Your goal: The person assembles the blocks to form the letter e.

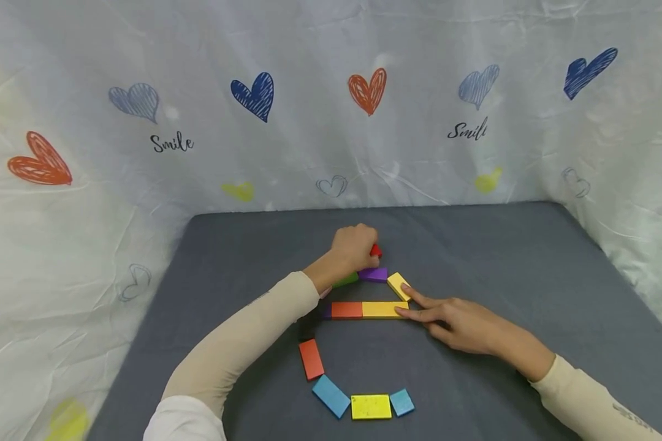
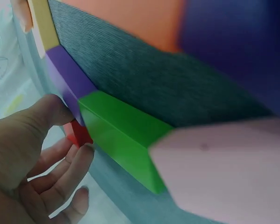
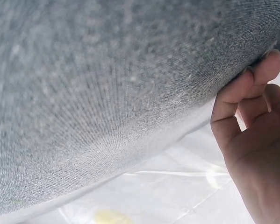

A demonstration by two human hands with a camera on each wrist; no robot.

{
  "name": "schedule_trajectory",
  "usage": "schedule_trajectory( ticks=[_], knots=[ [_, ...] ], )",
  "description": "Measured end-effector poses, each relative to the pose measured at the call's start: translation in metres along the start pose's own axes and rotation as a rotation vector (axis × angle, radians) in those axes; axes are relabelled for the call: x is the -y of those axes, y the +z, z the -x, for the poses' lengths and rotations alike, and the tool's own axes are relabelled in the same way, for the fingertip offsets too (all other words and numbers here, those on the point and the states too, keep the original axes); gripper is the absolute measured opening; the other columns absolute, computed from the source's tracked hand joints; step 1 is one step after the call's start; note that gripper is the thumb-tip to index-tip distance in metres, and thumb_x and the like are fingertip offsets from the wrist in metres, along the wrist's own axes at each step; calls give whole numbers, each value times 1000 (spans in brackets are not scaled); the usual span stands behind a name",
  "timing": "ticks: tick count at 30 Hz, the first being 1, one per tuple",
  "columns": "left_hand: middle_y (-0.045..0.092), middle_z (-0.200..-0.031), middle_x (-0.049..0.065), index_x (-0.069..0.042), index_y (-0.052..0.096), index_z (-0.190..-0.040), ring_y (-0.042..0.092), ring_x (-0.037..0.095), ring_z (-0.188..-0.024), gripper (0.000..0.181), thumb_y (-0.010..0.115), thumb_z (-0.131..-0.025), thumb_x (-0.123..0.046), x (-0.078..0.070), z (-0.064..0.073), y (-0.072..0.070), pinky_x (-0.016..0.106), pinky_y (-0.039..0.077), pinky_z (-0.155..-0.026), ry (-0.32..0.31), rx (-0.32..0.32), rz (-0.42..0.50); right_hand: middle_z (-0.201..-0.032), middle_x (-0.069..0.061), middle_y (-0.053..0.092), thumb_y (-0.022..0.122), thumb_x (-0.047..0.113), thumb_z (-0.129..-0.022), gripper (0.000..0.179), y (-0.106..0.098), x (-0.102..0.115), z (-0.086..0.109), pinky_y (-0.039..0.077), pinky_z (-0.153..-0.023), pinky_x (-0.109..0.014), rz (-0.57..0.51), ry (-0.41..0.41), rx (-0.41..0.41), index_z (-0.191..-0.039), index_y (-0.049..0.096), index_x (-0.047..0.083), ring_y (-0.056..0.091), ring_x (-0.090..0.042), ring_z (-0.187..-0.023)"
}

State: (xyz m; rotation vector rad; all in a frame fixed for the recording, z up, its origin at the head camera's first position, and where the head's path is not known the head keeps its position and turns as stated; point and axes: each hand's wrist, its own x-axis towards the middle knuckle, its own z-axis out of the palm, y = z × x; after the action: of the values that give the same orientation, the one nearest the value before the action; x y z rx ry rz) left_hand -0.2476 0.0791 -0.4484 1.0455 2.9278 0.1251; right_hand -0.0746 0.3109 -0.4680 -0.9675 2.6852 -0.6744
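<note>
At the top of an arc of coloured blocks, my left hand (image 1: 355, 245) pinches a small red block (image 2: 78, 134) between thumb and fingers. It stands just behind a purple block (image 1: 374, 275), whose neighbour is a green block (image 2: 123, 126). A pale pink block (image 2: 219, 163) follows beside the green one in the left wrist view. My right hand (image 1: 460, 321) has two fingers stretched out. One fingertip touches a slanted yellow block (image 1: 397, 285), the other the end of a flat yellow block (image 1: 377, 310) in line with an orange block (image 1: 346, 310).
Lower down, an orange-red block (image 1: 311, 359), a blue block (image 1: 331, 396), a bright yellow block (image 1: 371, 407) and a smaller blue block (image 1: 402, 402) form a curve. Everything lies on a dark grey cloth (image 1: 529, 263). A white curtain (image 1: 309, 37) with printed hearts hangs behind.
</note>
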Motion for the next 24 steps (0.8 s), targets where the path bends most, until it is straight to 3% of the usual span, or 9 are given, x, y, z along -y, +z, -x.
schedule_trajectory(
  ticks=[3,7,13,18,21,24],
  knots=[
    [63,-79,-4,-18,66,-82,59,14,-67,22,79,-90,-34,7,3,-1,32,48,-57,-12,-14,28,-173,-6,29,63,6,-104,60,-2,0,1,39,-59,-20,9,8,2,-158,51,31,59,-5,-84],
    [64,-81,-5,-17,70,-91,60,14,-68,22,79,-91,-37,14,9,-2,31,48,-56,-27,-29,78,-173,-5,28,62,5,-105,61,-2,1,0,39,-60,-20,12,15,8,-158,51,32,62,-8,-96],
    [67,-88,-4,-17,74,-106,60,13,-71,26,76,-92,-38,15,21,-11,28,47,-54,-14,-48,123,-172,-8,30,62,3,-104,61,-3,3,-1,34,-54,-19,-8,0,1,-158,52,31,53,-3,-77],
    [72,-101,-2,-17,76,-119,63,11,-75,34,75,-93,-38,14,36,-29,27,53,-60,-34,-113,173,-172,-7,30,62,3,-104,62,-3,3,-1,32,-53,-18,-11,-1,-2,-158,52,31,41,2,-63],
    [73,-105,-3,-17,76,-119,63,10,-74,34,75,-93,-39,15,45,-38,27,53,-60,-44,-145,203,-173,-6,30,62,3,-104,62,-2,3,-1,31,-51,-17,-17,6,6,-158,51,32,30,3,-56],
    [73,-105,-4,-17,76,-118,62,9,-71,35,75,-93,-40,14,52,-43,26,51,-57,-28,-148,225,-173,-6,29,62,3,-104,62,-1,2,-1,31,-51,-18,-21,11,11,-158,51,32,28,4,-55]
  ],
)
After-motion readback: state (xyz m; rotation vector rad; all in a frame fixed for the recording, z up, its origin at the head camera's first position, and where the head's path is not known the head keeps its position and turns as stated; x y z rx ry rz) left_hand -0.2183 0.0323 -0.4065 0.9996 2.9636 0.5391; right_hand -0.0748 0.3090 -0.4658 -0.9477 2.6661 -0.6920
